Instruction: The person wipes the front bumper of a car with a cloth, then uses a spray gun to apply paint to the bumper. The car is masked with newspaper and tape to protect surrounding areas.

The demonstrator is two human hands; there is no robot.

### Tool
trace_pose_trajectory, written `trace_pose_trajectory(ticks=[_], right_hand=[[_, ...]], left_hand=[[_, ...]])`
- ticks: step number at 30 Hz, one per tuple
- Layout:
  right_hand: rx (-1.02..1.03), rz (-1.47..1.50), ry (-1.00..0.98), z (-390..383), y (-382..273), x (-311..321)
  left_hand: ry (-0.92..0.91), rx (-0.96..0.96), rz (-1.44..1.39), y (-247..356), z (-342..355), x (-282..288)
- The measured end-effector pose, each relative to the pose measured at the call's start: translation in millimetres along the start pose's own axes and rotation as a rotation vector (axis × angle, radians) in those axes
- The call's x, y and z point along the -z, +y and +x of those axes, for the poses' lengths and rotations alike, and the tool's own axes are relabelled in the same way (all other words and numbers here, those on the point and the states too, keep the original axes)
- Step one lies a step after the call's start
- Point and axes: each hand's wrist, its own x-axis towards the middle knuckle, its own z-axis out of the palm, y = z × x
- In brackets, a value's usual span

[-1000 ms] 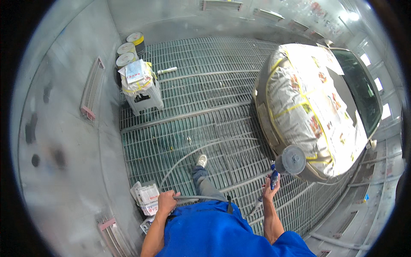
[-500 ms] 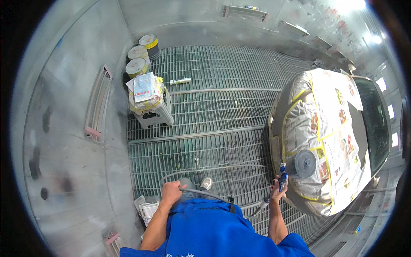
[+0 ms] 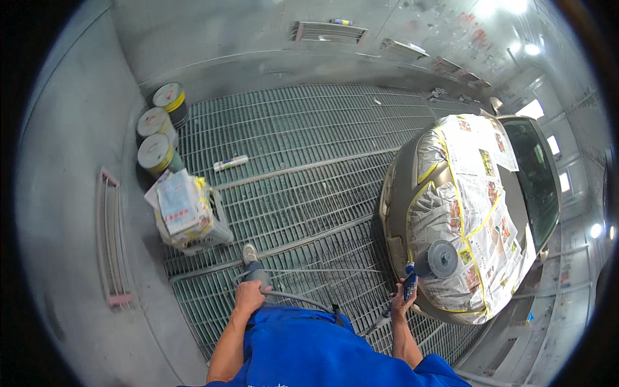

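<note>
My right hand (image 3: 401,304) is closed round the handle of a blue spray gun (image 3: 410,287). The gun carries a round grey paint cup (image 3: 441,259), seen from above in front of the car's end. My left hand (image 3: 249,297) grips a grey air hose (image 3: 300,298), which runs from it across my waist toward my right side. Right of the gun stands a gold-beige car (image 3: 398,219). Newspaper sheets (image 3: 474,213) held down with yellow tape cover much of it, leaving bare painted strips along the edge.
At the left, a plastic stool (image 3: 218,231) bears papers (image 3: 177,205). Several drums (image 3: 169,97) line the wall behind it. A white tube (image 3: 230,163) lies on the metal floor grating (image 3: 290,129). My shoe (image 3: 249,253) is near the stool.
One foot has stepped forward toward the stool. The stool and drums now appear farther left and lower in view. Both hands keep their grips on the hose and spray gun.
</note>
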Motion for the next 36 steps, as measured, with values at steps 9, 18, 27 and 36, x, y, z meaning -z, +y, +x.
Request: trace_pose_trajectory(ticks=[9,18,27,36], right_hand=[[-0.005,0.007,0.198,14,-57,-140],[-0.004,-0.044,0.184,71,-92,-266],[-0.078,0.092,0.378,211,-94,-391],[-0.098,0.051,0.501,291,-153,-427]], left_hand=[[-0.187,-0.197,-0.027,-12,182,129],[-0.187,-0.264,-0.022,-10,332,165],[-0.304,-0.248,0.08,-11,530,194],[-0.537,-0.662,0.406,83,712,191]])
